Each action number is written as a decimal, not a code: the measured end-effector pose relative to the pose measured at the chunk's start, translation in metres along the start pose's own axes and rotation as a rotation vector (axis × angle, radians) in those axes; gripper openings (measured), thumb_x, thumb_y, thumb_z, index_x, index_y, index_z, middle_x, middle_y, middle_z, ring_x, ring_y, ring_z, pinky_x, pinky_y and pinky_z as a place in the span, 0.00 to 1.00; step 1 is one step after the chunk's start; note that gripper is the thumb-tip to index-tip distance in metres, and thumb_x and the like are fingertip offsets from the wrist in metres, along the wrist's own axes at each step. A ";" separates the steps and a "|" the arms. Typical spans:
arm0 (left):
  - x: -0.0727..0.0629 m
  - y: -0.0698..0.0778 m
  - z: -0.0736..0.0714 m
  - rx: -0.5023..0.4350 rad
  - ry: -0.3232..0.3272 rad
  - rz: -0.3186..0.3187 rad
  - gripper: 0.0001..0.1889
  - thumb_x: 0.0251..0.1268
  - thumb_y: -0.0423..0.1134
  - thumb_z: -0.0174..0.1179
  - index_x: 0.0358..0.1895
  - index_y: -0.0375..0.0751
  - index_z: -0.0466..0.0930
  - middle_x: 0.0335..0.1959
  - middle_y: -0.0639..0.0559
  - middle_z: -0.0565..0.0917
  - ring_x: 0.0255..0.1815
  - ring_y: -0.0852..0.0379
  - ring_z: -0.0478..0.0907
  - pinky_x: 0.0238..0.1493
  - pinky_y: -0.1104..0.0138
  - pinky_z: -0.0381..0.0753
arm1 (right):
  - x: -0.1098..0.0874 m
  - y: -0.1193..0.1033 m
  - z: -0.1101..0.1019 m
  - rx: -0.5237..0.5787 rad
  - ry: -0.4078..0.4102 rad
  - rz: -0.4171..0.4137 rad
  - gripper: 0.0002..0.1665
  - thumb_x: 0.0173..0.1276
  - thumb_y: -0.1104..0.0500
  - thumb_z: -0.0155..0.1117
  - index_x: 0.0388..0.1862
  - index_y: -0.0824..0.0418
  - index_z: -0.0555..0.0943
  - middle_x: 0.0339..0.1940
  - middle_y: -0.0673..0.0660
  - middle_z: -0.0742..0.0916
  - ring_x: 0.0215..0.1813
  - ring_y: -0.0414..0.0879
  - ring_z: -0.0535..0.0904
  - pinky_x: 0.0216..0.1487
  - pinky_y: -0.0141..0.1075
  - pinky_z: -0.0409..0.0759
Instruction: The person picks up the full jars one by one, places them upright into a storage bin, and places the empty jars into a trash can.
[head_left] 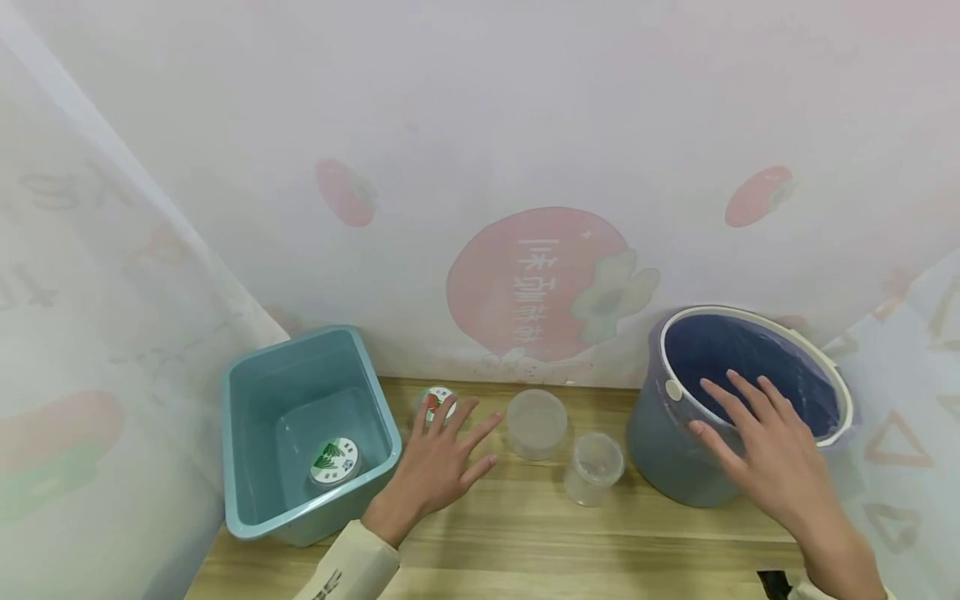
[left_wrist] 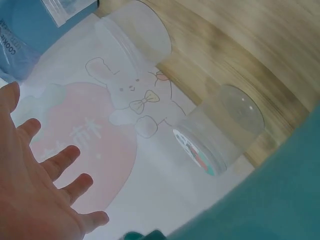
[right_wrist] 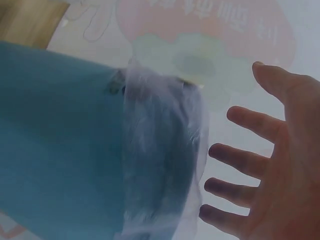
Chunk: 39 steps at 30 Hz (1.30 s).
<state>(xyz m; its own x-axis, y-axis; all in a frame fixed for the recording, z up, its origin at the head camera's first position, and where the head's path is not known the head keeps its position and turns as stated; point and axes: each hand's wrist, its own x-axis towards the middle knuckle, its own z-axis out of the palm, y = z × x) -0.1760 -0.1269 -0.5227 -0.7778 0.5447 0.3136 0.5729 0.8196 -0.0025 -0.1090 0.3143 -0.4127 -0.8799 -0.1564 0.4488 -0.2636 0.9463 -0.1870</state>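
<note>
My left hand hovers over the table with spread fingers and holds nothing. Beyond its fingertips stands a clear jar whose printed lid shows a red picture. To the right of that hand are a jar with a frosted top and a smaller clear container. My right hand, fingers straight and apart, is held above the near rim of the bucket and grips nothing. A thin plastic bag lines the bucket and folds over its rim.
On the left is a blue-green bin, with a round container with a green-and-white printed lid inside. A white cloth printed with strawberries hangs behind the wooden table. A small black object lies by the right sleeve.
</note>
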 end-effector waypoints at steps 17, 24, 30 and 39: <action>0.016 0.005 0.051 -0.026 -0.055 -0.178 0.32 0.84 0.67 0.51 0.85 0.66 0.67 0.86 0.42 0.64 0.87 0.31 0.58 0.82 0.26 0.56 | -0.020 0.033 0.003 -0.021 -0.062 0.099 0.36 0.82 0.40 0.65 0.81 0.53 0.75 0.78 0.74 0.76 0.80 0.81 0.63 0.74 0.82 0.57; 0.021 -0.004 0.075 -0.016 0.030 -0.229 0.33 0.79 0.63 0.63 0.82 0.64 0.72 0.88 0.40 0.61 0.86 0.29 0.59 0.79 0.23 0.58 | -0.028 0.041 0.006 0.028 -0.051 0.134 0.36 0.83 0.42 0.64 0.84 0.50 0.72 0.82 0.71 0.73 0.86 0.76 0.56 0.84 0.77 0.39; 0.023 -0.012 0.093 -0.010 0.136 -0.259 0.36 0.70 0.60 0.73 0.79 0.60 0.76 0.84 0.36 0.66 0.85 0.26 0.60 0.77 0.21 0.59 | -0.034 0.044 0.007 0.022 -0.045 0.177 0.37 0.83 0.40 0.63 0.85 0.48 0.72 0.83 0.71 0.72 0.88 0.75 0.53 0.82 0.80 0.29; 0.033 -0.030 0.106 -0.043 0.150 -0.382 0.41 0.68 0.58 0.76 0.82 0.60 0.71 0.86 0.36 0.63 0.87 0.26 0.56 0.78 0.19 0.53 | -0.040 0.051 0.012 -0.009 -0.026 0.204 0.35 0.83 0.39 0.62 0.81 0.51 0.75 0.81 0.70 0.74 0.85 0.76 0.58 0.81 0.81 0.32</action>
<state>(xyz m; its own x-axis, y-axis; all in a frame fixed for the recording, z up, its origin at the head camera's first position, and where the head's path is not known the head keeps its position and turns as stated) -0.2463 -0.1145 -0.6126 -0.8921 0.1680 0.4194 0.2630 0.9479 0.1797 -0.0918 0.3650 -0.4506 -0.9244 0.0316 0.3801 -0.0755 0.9616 -0.2637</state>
